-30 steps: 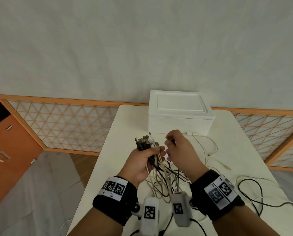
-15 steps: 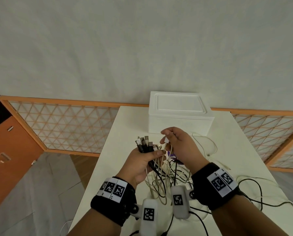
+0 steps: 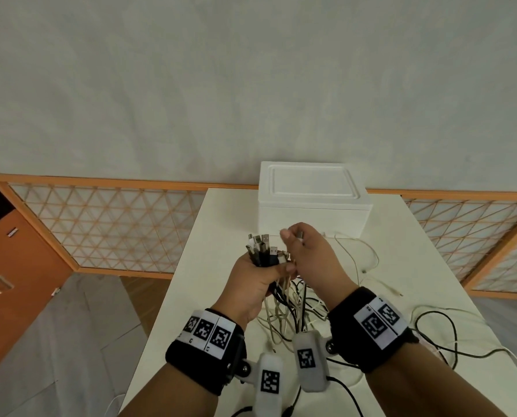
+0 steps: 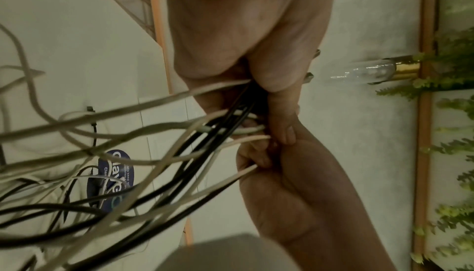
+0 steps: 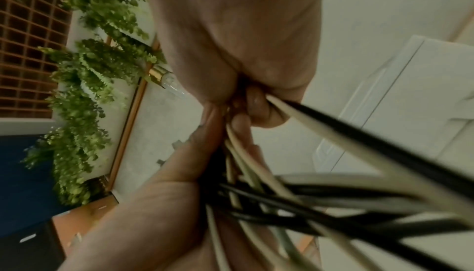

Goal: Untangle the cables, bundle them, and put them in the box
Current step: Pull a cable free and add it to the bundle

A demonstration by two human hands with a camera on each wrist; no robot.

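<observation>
On white table (image 3: 221,266) by lattice screen (image 3: 101,230): closed box (image 3: 308,203), cables (image 3: 431,341).

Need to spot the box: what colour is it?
White, lid included; the box shows best in the head view.

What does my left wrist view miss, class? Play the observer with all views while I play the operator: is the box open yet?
Observer: No. The white box has its lid on, at the far end of the table.
Operator: What shows above the left hand?
Observer: The left hand grips the cables, and their plugs stick up above it.
Operator: Any cables left loose?
Observer: Yes, a black cable lies on the table to the right of the right hand.
</observation>
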